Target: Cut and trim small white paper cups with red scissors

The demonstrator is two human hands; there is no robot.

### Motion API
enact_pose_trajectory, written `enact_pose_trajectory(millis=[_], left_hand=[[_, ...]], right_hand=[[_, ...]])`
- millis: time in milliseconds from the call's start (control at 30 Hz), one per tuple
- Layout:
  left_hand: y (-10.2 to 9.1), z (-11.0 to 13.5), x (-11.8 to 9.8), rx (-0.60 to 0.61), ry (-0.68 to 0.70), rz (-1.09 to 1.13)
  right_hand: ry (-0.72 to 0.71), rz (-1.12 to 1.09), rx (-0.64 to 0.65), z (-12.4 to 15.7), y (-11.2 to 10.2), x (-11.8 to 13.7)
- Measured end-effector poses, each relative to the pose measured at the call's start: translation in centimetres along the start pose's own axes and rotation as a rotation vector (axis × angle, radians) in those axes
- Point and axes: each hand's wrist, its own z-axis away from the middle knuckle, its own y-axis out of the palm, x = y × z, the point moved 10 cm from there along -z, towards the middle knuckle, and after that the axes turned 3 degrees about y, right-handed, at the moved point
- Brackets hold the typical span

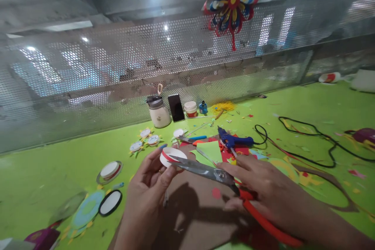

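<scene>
Two hands were up over the green tabletop (26, 187). The left hand (150, 181) had its thumb in front and fingers curled behind, pinching one white piece (165, 156) with a red stripe above the brown board (205, 218). The right hand (265, 181) gripped the handles of one pair of scissors (218, 174), blades pointing left at the piece. Farther back were one glue gun (236, 140), one phone (176, 108) and three little flowers (152, 140).
</scene>
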Motion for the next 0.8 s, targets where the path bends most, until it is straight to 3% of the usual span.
enact_pose_trajectory(millis=[800], left_hand=[[0.8,1.0,-1.4,-0.057,0.135,-0.152]], right_hand=[[-0.005,-0.008,-0.016,0.1,-0.1,-0.2]])
